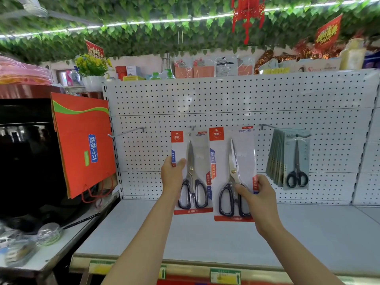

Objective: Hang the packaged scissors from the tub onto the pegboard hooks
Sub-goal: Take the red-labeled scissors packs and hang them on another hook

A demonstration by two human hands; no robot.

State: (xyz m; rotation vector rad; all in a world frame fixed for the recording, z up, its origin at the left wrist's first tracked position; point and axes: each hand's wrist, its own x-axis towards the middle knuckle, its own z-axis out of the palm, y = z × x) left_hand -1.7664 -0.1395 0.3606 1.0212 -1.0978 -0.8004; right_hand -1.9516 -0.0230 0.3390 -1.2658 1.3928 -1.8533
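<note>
Both hands are raised over the shelf [205,233], each gripping one pack of scissors. The left hand [172,175] pinches the left pack [192,171] by its left edge, thumb on the front; the right hand [259,199] holds the right pack [233,173] at its lower right, thumb across the handles. Gripping low and at the edges probably leaves the card tops free to meet the hooks. Each pack is a white card with red corner badge and red base strip, carrying steel blades and black handles. Beyond the left hand, the left pack's top sits at the middle hook [192,127]; whether it is threaded cannot be told. A bare hook [127,132] lies further left. Right of the right hand, a stack of grey packs [292,159] hangs on the pegboard [226,95]. The tub is out of view.
</note>
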